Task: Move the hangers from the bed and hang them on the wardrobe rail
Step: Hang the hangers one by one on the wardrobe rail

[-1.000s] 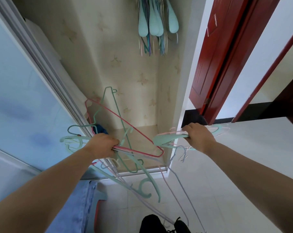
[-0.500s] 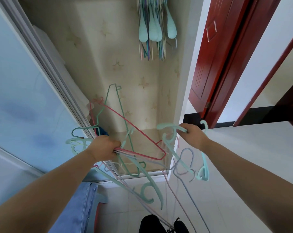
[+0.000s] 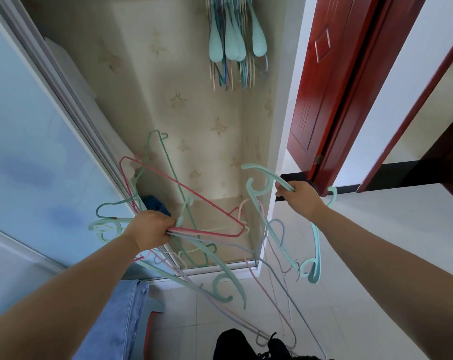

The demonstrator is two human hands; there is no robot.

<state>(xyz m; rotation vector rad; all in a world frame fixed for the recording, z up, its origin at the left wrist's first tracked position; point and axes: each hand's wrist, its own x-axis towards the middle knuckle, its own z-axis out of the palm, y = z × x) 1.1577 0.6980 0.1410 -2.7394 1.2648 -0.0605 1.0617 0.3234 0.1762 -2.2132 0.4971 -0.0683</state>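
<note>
Wardrobe (image 3: pixel 184 120) open, centre frame; some hangers hung (image 3: pixel 235 40) at top. Left hand (image 3: pixel 150 231) clutches tangled bunch (image 3: pixel 194 229) lower centre. Right hand (image 3: pixel 299 198) grips mint hanger (image 3: pixel 268 175), others dangling. Both loads not yet hung.

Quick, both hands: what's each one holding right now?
Left hand: grips a bundle of hangers.
Right hand: grips a mint hanger, with others dangling.

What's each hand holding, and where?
Left hand grips a bundle of hangers by their bars. Right hand grips a mint hanger by its arm.
</note>
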